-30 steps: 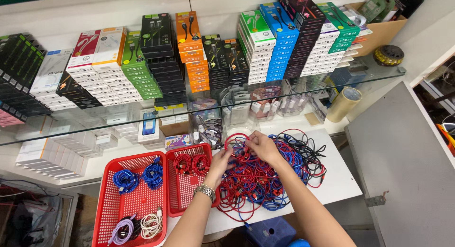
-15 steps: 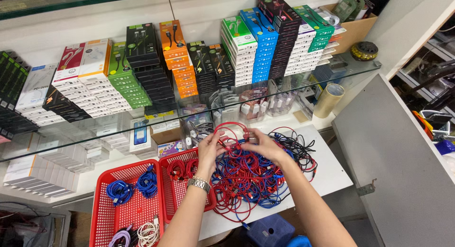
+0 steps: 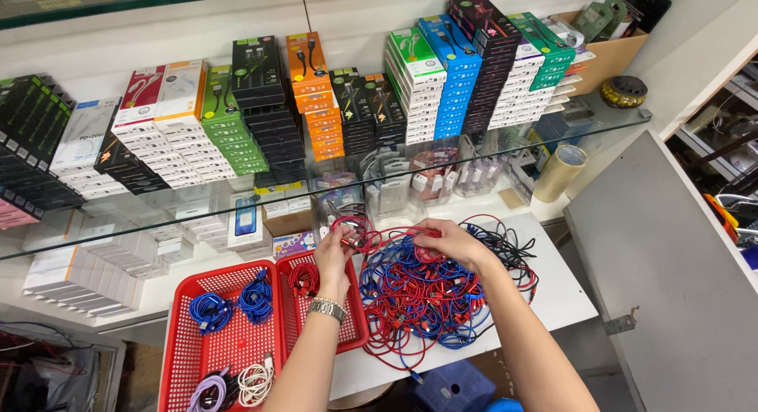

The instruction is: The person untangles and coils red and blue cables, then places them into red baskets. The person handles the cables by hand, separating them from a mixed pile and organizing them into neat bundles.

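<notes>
A tangled heap of red, blue and black cables [image 3: 426, 293] lies on the white counter [image 3: 564, 297]. My left hand [image 3: 335, 254], with a metal watch on the wrist, pinches a looped red cable [image 3: 353, 226] just above the heap's left side. My right hand [image 3: 442, 240] grips the same red cable over the top of the heap. A smaller red basket [image 3: 353, 333] under my left forearm holds a coiled red cable [image 3: 304, 278].
A larger red basket [image 3: 178, 357] at the left holds coiled blue cables [image 3: 233, 305], plus purple and white ones at its front. A glass shelf [image 3: 608, 116] above carries stacks of coloured boxes. A tape roll [image 3: 559, 173] stands at right. A grey panel [image 3: 663, 270] borders the counter.
Both hands have drawn the red cable from the heap and shaped it into a loop, shifting slightly left toward the small basket. The camera view has drifted.
</notes>
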